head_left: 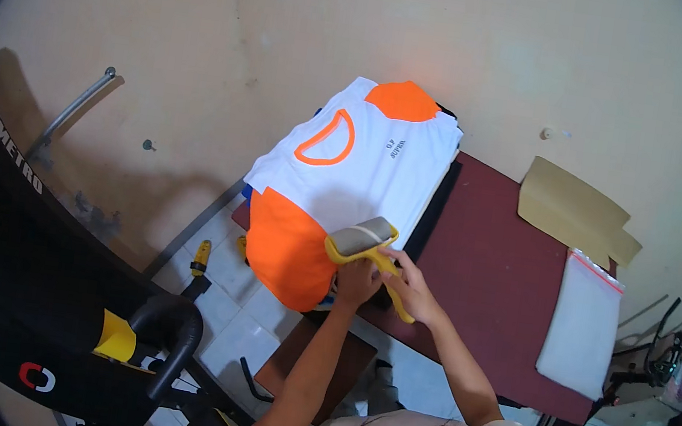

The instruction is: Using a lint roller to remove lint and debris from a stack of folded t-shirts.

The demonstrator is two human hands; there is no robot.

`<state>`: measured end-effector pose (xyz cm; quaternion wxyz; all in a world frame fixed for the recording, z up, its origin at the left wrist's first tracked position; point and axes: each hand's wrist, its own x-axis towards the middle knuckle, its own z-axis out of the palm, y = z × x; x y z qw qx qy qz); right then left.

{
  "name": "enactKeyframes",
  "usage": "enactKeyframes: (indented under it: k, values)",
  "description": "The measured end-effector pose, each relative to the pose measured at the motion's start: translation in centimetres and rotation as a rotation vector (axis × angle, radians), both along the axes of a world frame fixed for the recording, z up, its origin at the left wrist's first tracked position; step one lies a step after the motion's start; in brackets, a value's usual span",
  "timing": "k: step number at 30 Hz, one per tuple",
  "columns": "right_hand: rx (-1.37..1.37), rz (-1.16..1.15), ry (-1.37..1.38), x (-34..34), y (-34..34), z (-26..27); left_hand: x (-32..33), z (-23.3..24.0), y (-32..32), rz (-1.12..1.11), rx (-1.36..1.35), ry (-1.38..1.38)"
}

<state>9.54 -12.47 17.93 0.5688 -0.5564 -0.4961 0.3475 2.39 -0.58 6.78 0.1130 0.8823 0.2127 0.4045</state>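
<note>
A lint roller (365, 237) with a grey roll and yellow plastic handle is held over the near edge of a stack of folded shirts. My right hand (411, 290) grips its handle, fingers reaching toward the neck. Just under the roller's frame is my left hand (358, 282), close to the handle and the shirt's edge. The roller hides its fingertips, so its hold is unclear. Topmost in the stack is a white T-shirt (404, 176) with orange sleeves (291, 248), an orange collar (322, 159) and small dark print on the chest.
The shirts rest on a dark red tabletop (475, 269) against a beige wall (467, 36). At the right lie brown cardboard (574, 208) and a stack of clear plastic bags (584, 329). Black exercise equipment (70, 358) stands at the left, and a brown stool (296, 356) below the table.
</note>
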Motion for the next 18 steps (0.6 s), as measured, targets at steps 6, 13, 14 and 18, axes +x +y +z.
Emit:
enactKeyframes:
  k: [6, 13, 14, 18]
  values:
    - [-0.127, -0.12, 0.062, 0.5, -0.3, -0.4, -0.3, 0.9, 0.0, -0.016, -0.002, 0.0]
    - [-0.08, -0.243, -0.005, 1.8, -1.1, -2.1, -0.3, 0.9, -0.2, -0.004, -0.006, -0.037]
    - [-0.11, -0.264, -0.025, 2.4, -1.3, -2.7, -0.2, 0.9, -0.3, -0.004, -0.008, -0.039]
    - [-0.211, -0.203, -0.06, 4.8, -0.6, -2.9, 0.0, 0.5, -0.5, 0.011, -0.028, -0.042]
